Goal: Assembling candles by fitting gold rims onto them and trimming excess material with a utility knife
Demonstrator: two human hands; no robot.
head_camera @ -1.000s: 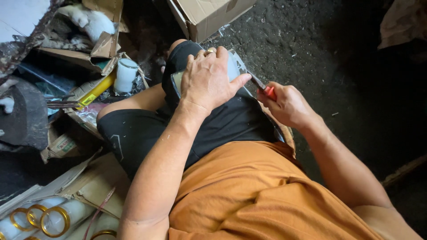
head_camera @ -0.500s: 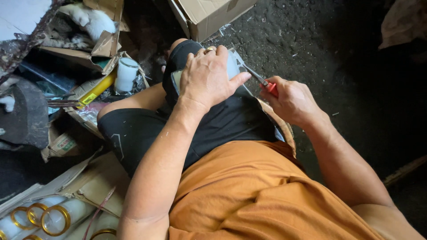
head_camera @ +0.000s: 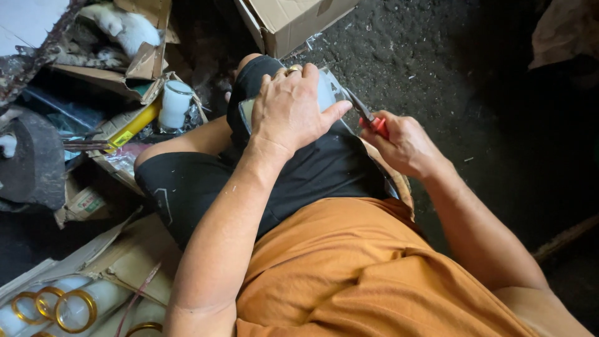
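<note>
My left hand (head_camera: 293,109) presses down on a pale, flat, plastic-wrapped object (head_camera: 326,93) that rests on my raised knee, which is covered by black shorts. My right hand (head_camera: 402,145) grips a red-handled cutting tool (head_camera: 369,118), whose dark blade touches the right edge of the wrapped object, just beside my left thumb. Most of the object is hidden under my left palm. I wear an orange shirt.
A cardboard box (head_camera: 293,19) stands on the dark ground beyond my knee. To the left lie torn cartons, a white roll (head_camera: 173,105) and a yellow tube (head_camera: 136,123). Several clear rolls with gold rims (head_camera: 75,309) sit in a box at bottom left.
My right hand and the red-handled tool have shifted slightly along the object's right edge. My left hand stays pressed on the object.
</note>
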